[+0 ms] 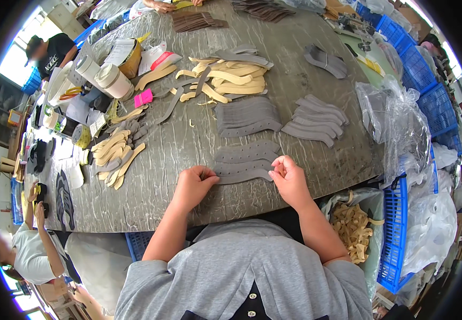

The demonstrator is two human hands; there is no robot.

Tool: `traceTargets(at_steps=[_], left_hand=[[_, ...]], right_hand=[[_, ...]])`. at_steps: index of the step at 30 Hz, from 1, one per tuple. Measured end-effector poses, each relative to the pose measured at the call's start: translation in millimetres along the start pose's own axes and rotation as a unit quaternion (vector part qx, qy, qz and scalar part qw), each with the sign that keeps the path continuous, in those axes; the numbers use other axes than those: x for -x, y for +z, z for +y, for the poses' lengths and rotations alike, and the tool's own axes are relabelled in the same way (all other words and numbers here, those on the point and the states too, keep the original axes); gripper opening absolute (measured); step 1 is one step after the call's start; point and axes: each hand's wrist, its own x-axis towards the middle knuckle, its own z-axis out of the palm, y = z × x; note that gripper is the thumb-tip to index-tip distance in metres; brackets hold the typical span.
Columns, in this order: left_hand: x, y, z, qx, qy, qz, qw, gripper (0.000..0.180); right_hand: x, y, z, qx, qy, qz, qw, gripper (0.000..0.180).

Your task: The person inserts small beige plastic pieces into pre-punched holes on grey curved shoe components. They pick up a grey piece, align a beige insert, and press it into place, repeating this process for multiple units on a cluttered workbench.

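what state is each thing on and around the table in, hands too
left hand, fingers bent at nearest gray strip's left end, grip unclear
right hand, fingers curled by that strip's right end, grip unclear
perforated gray strips just beyond, overlapping
cream strips, loosely piled
clear plastic bag at table's right, crumpled
scrap bag, open, holding cream scraps

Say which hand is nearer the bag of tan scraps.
Right. The right hand is left of and beyond the bag, by a gray strip; the left hand is farther left.

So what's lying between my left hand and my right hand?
Head view: overlapping grey strips with small dark dots lie between your left hand and right hand.
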Motion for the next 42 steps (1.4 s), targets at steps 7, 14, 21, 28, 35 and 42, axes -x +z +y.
traceTargets(at_steps=[7, 14, 21, 28, 35, 42], left_hand=[[-2.0, -0.1, 0.3, 0.0, -0.012, -0.012, 1.0, 0.014], [-1.4, -2.6, 5.9, -0.03, -0.019, -0.017, 0.999, 0.019], [-2.8, -0.3, 8.5, -0.055, -0.008, 0.001, 0.998, 0.017], [-3.4, 3.1, 6.2, -0.103, 0.01, 0.013, 0.995, 0.019], [-7.3, 7.2, 9.1, -0.26, 0.109, 0.005, 0.959, 0.018], [-3.7, 6.2, 16.6, -0.288, 0.12, 0.041, 0.949, 0.019]], right_hand=[[-1.5, 3.8, -10.6, 0.081, -0.016, 0.012, 0.997, 0.021], [-0.3, 6.4, -16.8, 0.119, -0.012, 0.014, 0.993, 0.023], [6.9, 18.1, 1.8, 0.293, -0.169, 0.07, 0.939, 0.027], [8.7, 20.4, -7.9, 0.406, -0.29, -0.046, 0.865, 0.048], [9.9, 29.6, -25.0, 0.555, -0.315, -0.103, 0.763, 0.055], [9.7, 34.7, -21.5, 0.496, -0.324, -0.123, 0.796, 0.058]])
